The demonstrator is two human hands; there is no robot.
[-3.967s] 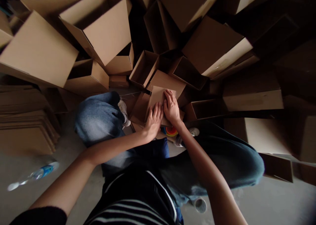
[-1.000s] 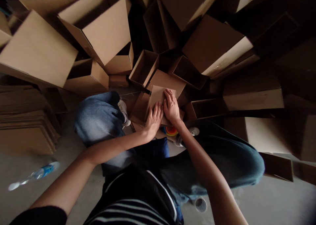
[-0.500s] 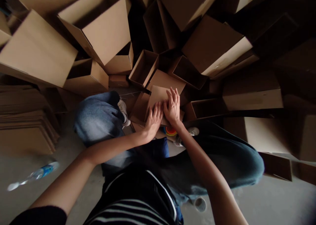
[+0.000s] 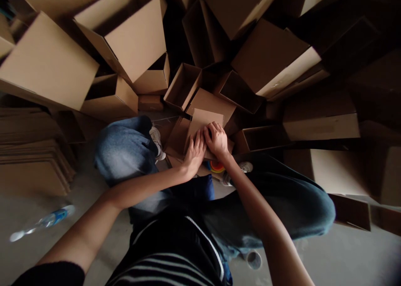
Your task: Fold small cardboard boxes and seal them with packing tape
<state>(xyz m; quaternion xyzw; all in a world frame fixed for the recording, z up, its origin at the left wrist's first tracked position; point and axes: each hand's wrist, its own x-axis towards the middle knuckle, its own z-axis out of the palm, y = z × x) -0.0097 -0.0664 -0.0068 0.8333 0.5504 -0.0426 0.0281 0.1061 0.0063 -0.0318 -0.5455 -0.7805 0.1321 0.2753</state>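
A small cardboard box [image 4: 205, 118] sits between my legs, its pale top facing me. My left hand [image 4: 196, 150] lies on its near left part with the fingers stretched out. Beside it, my right hand [image 4: 216, 140] rests on the box with its fingers curled in; whatever they may pinch is hidden beneath them. Just below my right wrist shows a round orange and yellow ring [image 4: 216, 166] with blue beside it, partly covered. Brown cardboard [image 4: 178, 135] lies to the left of the box, and another cardboard panel [image 4: 216, 103] is behind it.
Open cardboard boxes [image 4: 134, 39] crowd the far side and the right. Flat cardboard sheets [image 4: 31, 169] are stacked at left. On the grey floor lie a plastic bottle [image 4: 56, 217] and, near my right thigh, a small round cup-like object [image 4: 253, 260]. My bent legs flank the work.
My right hand has drawn its outstretched fingers in and curled them, uncovering more of the box's top. The left hand stays in place.
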